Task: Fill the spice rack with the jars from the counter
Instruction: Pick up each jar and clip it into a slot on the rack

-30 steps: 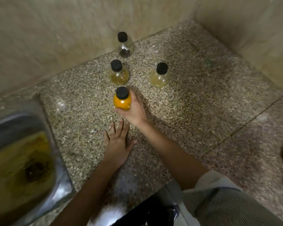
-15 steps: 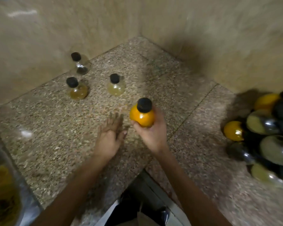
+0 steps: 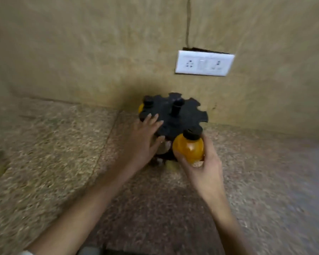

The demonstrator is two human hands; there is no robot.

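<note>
Swung rightward, the right hand [image 3: 205, 171] is gripping the orange jar [image 3: 189, 149] at the spice rack [image 3: 181, 117], outstretched left hand [image 3: 142, 142] touching its top.

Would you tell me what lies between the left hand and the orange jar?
Head view: a blurred pale jar in the black rack, beside the orange jar.

Speckled stone counter [image 3: 63, 172] under black spice rack [image 3: 180, 118]
</note>
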